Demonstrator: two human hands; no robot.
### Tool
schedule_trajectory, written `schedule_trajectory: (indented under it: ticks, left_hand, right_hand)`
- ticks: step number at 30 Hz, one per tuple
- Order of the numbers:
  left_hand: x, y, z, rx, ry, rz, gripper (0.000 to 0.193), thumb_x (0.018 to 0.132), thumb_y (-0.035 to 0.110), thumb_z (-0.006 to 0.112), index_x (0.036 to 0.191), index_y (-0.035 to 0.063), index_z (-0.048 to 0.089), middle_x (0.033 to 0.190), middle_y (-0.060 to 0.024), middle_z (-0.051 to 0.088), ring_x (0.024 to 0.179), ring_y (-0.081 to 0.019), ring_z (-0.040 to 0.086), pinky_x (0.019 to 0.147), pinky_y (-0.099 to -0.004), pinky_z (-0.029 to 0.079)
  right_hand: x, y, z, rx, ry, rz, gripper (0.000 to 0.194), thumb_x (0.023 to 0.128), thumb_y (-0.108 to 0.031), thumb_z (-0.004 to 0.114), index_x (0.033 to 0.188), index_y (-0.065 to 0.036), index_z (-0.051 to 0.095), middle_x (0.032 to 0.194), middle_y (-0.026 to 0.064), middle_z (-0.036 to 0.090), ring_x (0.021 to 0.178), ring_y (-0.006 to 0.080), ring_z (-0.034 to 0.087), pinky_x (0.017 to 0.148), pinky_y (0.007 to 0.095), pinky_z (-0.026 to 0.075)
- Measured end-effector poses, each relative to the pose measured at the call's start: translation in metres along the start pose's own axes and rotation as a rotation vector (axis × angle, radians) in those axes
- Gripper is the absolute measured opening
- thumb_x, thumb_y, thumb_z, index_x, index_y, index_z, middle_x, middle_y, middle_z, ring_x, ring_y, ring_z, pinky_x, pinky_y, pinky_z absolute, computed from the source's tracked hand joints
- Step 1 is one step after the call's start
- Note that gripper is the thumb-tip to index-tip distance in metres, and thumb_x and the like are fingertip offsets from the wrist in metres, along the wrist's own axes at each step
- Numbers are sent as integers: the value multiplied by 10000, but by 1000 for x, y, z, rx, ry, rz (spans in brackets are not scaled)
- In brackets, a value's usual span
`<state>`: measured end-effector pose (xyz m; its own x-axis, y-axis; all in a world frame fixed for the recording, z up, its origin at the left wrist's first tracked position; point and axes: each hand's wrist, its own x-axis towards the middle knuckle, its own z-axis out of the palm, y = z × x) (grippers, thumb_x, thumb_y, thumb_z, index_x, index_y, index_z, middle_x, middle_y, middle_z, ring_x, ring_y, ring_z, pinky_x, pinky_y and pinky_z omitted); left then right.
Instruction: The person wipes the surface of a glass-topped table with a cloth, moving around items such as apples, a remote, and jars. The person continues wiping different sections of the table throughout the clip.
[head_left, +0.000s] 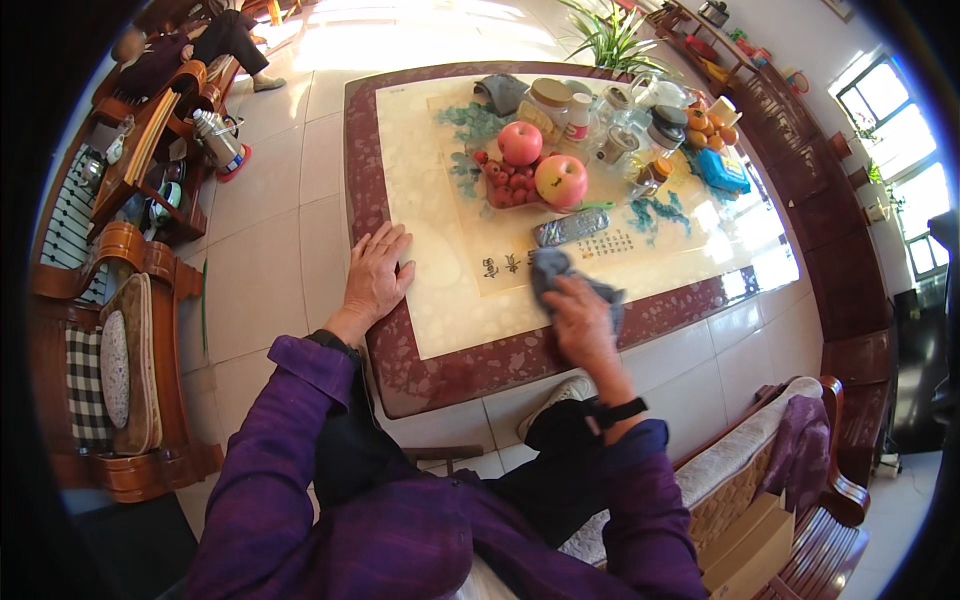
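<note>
My right hand (585, 319) grips a crumpled grey cloth (553, 271) against the near part of a low table (457, 386); the hand is blurred. At the table's left edge my left hand (379, 274) lies palm down, holding nothing, its fingers slightly apart. Just beyond the cloth is a remote control (571, 226) in what looks like clear plastic wrap. Behind it, a clear tray holds small red fruits (511, 181), with a red apple (520, 143) and a yellow-red apple (561, 181) on top. A pale sheet with painted pine and writing covers the tabletop.
Glass jars (551, 101), a blue soft pack (723, 171), orange fruits (709, 131) and another grey cloth (502, 94) crowd the far side. A metal thermos (217, 142) stands left. A seated person (225, 45) is at upper left. A cardboard box (750, 547) sits on the right bench.
</note>
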<state>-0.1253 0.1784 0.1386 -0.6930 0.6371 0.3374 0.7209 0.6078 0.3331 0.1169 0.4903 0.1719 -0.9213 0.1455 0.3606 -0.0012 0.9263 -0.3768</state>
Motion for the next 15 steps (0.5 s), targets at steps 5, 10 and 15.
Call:
schedule_trajectory:
  ticks: [5, 10, 15]
  left_hand:
    - [-5, 0, 2, -22, 17, 30, 502, 979, 251, 672, 1440, 55, 639, 1565, -148, 595, 1530, -321, 468, 1277, -517, 301]
    - [-2, 6, 0, -34, 23, 29, 506, 956, 246, 688, 1425, 59, 659, 1555, -148, 608, 1526, -311, 478, 1279, -517, 305]
    - [2, 5, -5, -9, -49, -31, 509, 979, 245, 665, 1451, 59, 641, 1583, -150, 582, 1549, -322, 450, 1289, -514, 288]
  right_hand:
    - [14, 45, -4, -48, -56, 115, 379, 885, -53, 684, 1250, -101, 773, 1497, 136, 655, 1457, 390, 541, 1180, 520, 437]
    - [42, 26, 24, -38, -92, 104, 417, 898, -76, 681, 1304, -137, 750, 1528, 117, 628, 1511, 373, 488, 1199, 547, 387]
    - [29, 1, 22, 24, -73, 12, 375, 922, -105, 657, 1283, -136, 752, 1504, 106, 636, 1492, 361, 503, 1201, 534, 386]
